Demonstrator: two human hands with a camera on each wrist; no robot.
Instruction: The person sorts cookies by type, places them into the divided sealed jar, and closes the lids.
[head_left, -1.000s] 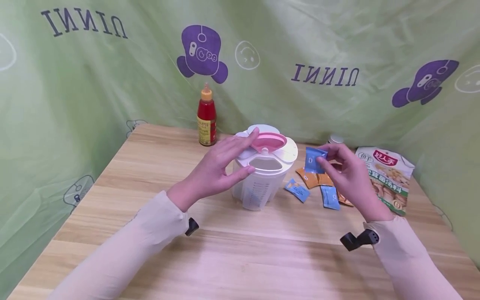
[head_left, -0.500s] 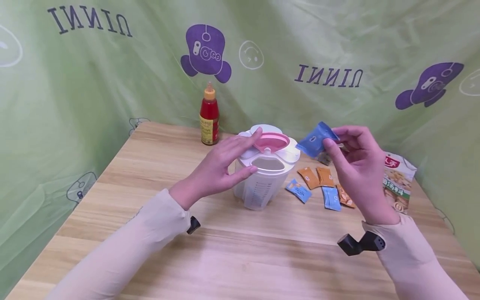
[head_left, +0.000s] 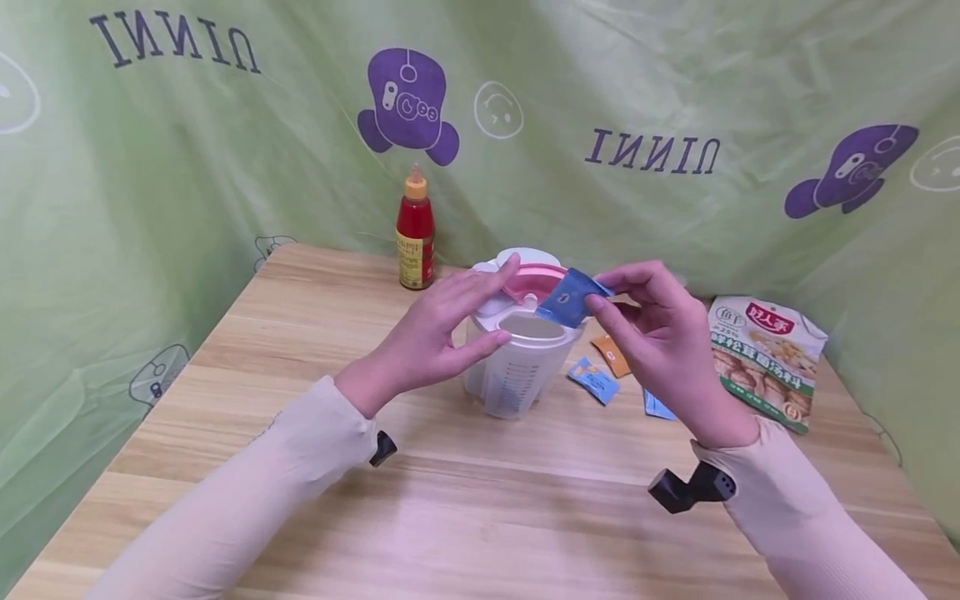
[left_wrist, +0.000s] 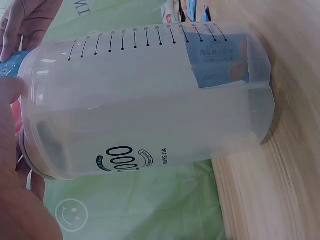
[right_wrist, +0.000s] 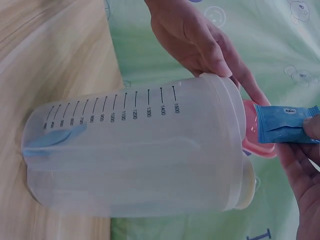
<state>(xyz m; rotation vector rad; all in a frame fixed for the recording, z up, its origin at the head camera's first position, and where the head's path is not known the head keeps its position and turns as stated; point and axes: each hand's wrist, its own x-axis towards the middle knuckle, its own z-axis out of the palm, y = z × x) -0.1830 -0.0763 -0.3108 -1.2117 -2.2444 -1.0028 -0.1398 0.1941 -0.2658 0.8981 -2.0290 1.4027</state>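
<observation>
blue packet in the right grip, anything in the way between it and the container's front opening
Nothing visible blocks it. The held blue packet is above the right side of the opening, which is uncovered, with the pink flap raised behind it. The left thumb lies at the opening's left edge, not across it.

In the head view, looking forward and down from above and behind the left hand [head_left: 431,337] and right hand [head_left: 663,333], across the table [head_left: 480,500] toward the curtain [head_left: 600,75]; farthest back of the three, with the jug [head_left: 517,379] near mid-frame. In the left wrist view, looking side-on at the jug from close range, turned about a quarter and so showing it mouth-left, with the table at picture right. In the right wrist view, likewise close and side-on but turned the opposite way, showing the jug mouth-right, with the table at picture left. In all three, overlapping on the jug, packet [head_left: 564,298] and both hands, against the curtain.
</observation>
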